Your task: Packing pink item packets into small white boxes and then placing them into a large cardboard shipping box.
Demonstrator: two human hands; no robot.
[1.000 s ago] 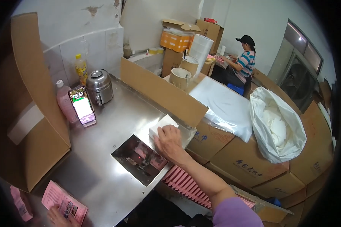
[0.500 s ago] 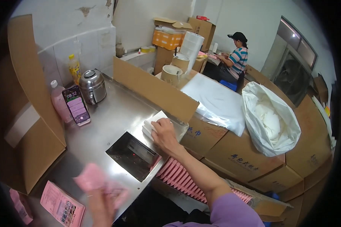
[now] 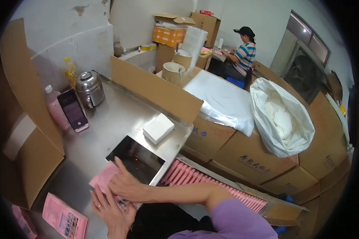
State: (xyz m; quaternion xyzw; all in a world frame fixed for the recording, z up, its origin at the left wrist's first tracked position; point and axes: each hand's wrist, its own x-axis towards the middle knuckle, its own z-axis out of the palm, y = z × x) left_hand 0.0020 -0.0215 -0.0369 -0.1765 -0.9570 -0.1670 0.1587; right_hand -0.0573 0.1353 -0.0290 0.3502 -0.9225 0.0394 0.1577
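Observation:
Both hands meet on a pink printed bag (image 3: pixel 104 175) near the front edge of the steel table (image 3: pixel 119 111). My left hand (image 3: pixel 111 209) grips it from below, fingers curled against its near side. Crossing over from the right, my right hand (image 3: pixel 125 184) has its fingers on the upper part of the bag. The hands hide much of the bag and whatever it may contain. Just past them is a square opening (image 3: pixel 147 159) in the table with a small red light inside. A white stack of folded paper (image 3: pixel 158 128) lies beyond the opening, touched by neither hand.
Pink printed bags (image 3: pixel 64 217) lie in a pile at the near left, beside an open carton (image 3: pixel 32 131). A phone (image 3: pixel 73 110) and a steel pot (image 3: pixel 89 88) stand farther back. Below right, a carton holds pink packs (image 3: pixel 211 183). A co-worker (image 3: pixel 243 55) sits at the back.
My right hand has let go of the white paper stack and come over to the pink bag in my left hand. The phone screen has dimmed, and the view has shifted slightly.

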